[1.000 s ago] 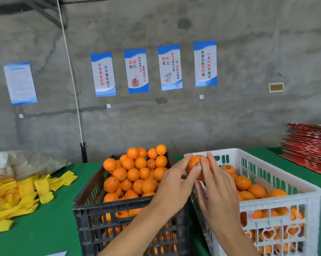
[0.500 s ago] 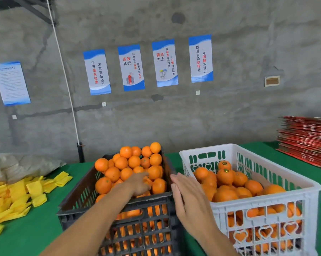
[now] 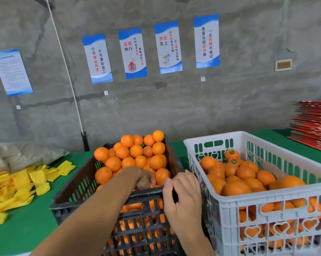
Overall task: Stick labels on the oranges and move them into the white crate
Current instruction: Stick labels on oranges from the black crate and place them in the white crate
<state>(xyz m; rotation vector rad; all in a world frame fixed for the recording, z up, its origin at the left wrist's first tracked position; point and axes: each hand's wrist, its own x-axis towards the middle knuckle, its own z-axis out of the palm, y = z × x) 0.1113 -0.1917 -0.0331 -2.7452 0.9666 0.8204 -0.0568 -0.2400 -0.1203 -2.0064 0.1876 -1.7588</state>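
Unlabelled oranges (image 3: 135,150) are heaped in the black crate (image 3: 108,198); labelled ones sit in the white crate (image 3: 278,200), right of both grips. Judgement: fruit is firm, light, smooth-skinned, rolls easily, so cup it around the middle. Left hand (image 3: 144,179) reaches into the heap, fingers curled down among oranges; can't tell if its grip has closed on one. Right hand (image 3: 182,196) hovers at the black crate's near rim, fingers curled, thumb against them, possibly pinching a label; can't tell.
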